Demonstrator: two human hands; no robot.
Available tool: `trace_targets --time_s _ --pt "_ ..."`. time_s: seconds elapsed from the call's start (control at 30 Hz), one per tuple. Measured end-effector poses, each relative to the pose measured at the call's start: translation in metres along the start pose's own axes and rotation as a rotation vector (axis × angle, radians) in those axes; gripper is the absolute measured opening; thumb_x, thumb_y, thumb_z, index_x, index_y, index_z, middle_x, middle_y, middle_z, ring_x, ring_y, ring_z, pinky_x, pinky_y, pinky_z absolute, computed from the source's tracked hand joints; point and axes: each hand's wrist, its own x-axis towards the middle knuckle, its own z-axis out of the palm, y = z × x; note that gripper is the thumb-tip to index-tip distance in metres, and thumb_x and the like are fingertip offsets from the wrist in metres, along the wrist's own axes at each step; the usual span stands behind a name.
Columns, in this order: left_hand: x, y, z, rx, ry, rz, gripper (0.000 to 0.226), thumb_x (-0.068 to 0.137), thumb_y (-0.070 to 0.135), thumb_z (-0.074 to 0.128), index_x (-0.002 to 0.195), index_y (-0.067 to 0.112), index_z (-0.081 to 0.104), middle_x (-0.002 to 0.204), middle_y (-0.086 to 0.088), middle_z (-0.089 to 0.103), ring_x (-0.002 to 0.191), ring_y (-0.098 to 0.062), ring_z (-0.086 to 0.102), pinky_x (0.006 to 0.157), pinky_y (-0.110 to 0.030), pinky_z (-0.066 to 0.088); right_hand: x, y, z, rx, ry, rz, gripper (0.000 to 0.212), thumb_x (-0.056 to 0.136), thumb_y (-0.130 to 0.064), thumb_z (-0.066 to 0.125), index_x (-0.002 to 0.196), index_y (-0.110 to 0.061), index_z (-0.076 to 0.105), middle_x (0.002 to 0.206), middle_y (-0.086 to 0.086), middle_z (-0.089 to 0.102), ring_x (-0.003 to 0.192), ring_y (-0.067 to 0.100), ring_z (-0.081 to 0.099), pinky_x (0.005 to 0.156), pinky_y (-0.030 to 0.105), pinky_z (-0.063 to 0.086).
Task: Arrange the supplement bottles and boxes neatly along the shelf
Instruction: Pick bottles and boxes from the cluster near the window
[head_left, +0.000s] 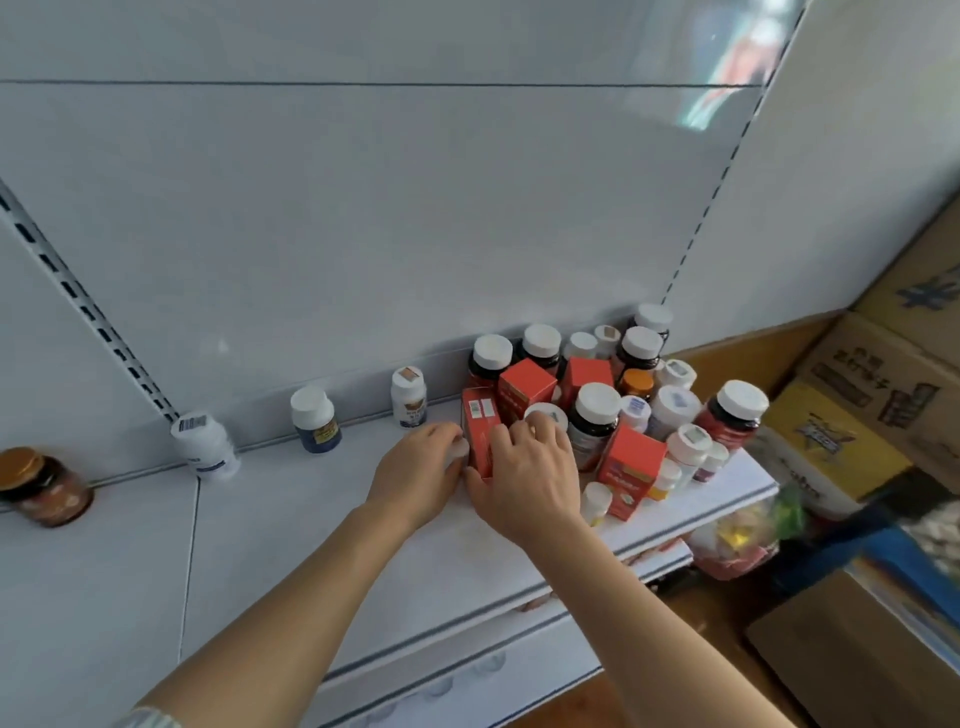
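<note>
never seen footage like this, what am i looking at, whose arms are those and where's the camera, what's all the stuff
There is no machine here. The single picture comes from a wide-angle camera worn on a person's head, looking forward and down, so the two bare arms are that person's own.

The pale surface is a shop shelf. At its right end stands a crowded cluster of supplement bottles with white caps, mixed with several orange-red boxes. Spaced out along the back to the left are three white-capped bottles and, far left, a brown jar with an orange lid.

The left hand and right hand are both around one orange-red box at the cluster's left edge. The left fingers also seem to touch something small and white, too blurred to identify. Cardboard cartons are stacked on the right.
</note>
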Motion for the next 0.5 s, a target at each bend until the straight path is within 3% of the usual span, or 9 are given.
trace_targets --time_s 0.17,0.33,0.43,0.5 --pt "-0.004 0.004 0.004 -0.038 0.044 -0.059 0.019 0.096 0.031 0.055 0.113 0.022 0.055 0.112 0.001 0.064 0.095 -0.021 0.059 0.074 -0.035 0.048 0.004 0.003 0.000 -0.006 0.032 -0.075 0.037 0.075 -0.052 0.062 0.085 -0.015 0.062 0.080 0.005 0.065 0.099 0.031 0.052 0.090 0.043 0.041" --pt "-0.012 0.003 -0.014 -0.149 0.146 -0.097 0.016 0.096 0.035 0.054 0.110 0.030 0.059 0.106 0.007 0.067 0.096 -0.019 0.062 0.077 -0.038 0.052 0.005 0.012 -0.008 0.175 0.229 -0.126 0.029 0.075 -0.042 0.065 0.070 -0.014 0.058 0.067 0.004 0.062 0.087 0.032 0.055 0.077 0.043 0.043" --pt "-0.022 -0.001 -0.031 -0.250 0.243 -0.122 0.022 0.096 0.032 0.056 0.116 0.030 0.062 0.110 0.009 0.067 0.096 -0.012 0.062 0.081 -0.033 0.051 0.008 0.017 -0.020 0.419 0.307 -0.157 0.029 0.079 -0.043 0.065 0.075 -0.014 0.063 0.072 0.000 0.064 0.079 0.025 0.056 0.068 0.039 0.046" --pt "-0.032 -0.004 -0.043 -0.308 0.316 -0.143 0.028 0.095 0.028 0.059 0.122 0.027 0.063 0.116 0.010 0.065 0.101 -0.009 0.061 0.085 -0.024 0.049 0.010 0.019 -0.029 0.582 0.264 -0.190 0.028 0.081 -0.043 0.065 0.087 -0.016 0.068 0.080 -0.003 0.065 0.073 0.016 0.057 0.065 0.036 0.049"
